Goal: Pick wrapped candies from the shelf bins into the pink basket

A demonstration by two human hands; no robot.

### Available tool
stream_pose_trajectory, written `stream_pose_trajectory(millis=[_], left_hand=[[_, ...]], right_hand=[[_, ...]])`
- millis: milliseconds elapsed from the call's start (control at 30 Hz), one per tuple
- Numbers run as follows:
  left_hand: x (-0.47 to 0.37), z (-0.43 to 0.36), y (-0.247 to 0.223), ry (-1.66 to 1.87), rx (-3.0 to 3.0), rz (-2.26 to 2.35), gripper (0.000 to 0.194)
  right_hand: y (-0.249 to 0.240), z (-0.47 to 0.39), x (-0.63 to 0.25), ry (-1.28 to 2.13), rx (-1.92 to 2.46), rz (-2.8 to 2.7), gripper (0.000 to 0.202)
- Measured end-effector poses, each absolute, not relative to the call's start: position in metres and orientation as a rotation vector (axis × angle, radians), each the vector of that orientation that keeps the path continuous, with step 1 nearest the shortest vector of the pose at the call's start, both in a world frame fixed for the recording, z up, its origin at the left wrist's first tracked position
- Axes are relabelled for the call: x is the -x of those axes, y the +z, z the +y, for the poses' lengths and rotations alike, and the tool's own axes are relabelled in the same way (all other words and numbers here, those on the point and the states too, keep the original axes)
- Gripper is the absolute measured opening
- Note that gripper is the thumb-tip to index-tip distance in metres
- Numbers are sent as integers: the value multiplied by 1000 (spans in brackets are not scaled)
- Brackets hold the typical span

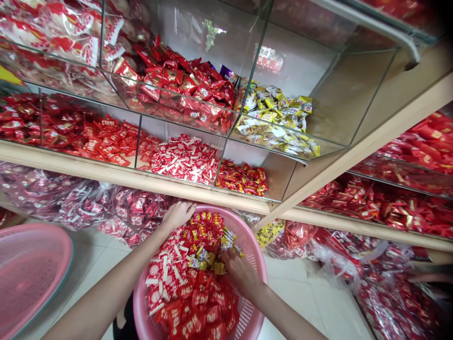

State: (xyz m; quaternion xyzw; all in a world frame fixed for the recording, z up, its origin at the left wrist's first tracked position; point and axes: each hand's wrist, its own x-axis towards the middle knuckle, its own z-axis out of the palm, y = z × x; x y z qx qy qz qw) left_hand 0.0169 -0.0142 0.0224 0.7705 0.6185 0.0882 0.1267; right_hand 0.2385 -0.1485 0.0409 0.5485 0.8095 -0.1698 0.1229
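A round pink plastic basket (260, 264) stands below the shelves with several kinds of wrapped candy in it. Red-and-white candies (166, 269) fill its left side, large red candies (198, 307) lie nearest me, and small red-and-yellow candies (203, 231) are at the far side. My left hand (180, 215) grips the far left rim, fingers bent over it. Inside the basket, my right hand (239, 269) has its fingers curled down at the yellow-and-white candies (230, 238). Its fingertips are partly hidden among the wrappers.
Clear-walled shelf bins hold red candies (187, 85), yellow-and-white candies (276, 113) and red-and-white candies (187, 158). A wooden shelf edge (226, 191) runs just beyond the basket. Another pink basket (35, 264) is at left. Bagged candies (396, 293) lie at right on the tiled floor.
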Motion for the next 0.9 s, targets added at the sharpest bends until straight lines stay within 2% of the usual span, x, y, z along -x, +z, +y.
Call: stream_pose_trajectory(millis=[133, 333, 467, 667, 900], left_hand=[[-17, -14, 23, 253, -2248, 1802, 52], [-17, -15, 24, 242, -2246, 1812, 50], [-17, -15, 25, 240, -2256, 1805, 50], [-17, -15, 24, 238, -2258, 1808, 52], [-17, -14, 23, 239, -2246, 1807, 51]], right_hand=[[40, -148, -233, -522, -1618, 2386, 30], [29, -149, -227, -497, -1628, 2357, 36], [37, -148, -221, -443, -1625, 2343, 31], [39, -146, -214, -369, -1653, 2318, 36], [38, -142, -236, -539, -1799, 2333, 28]])
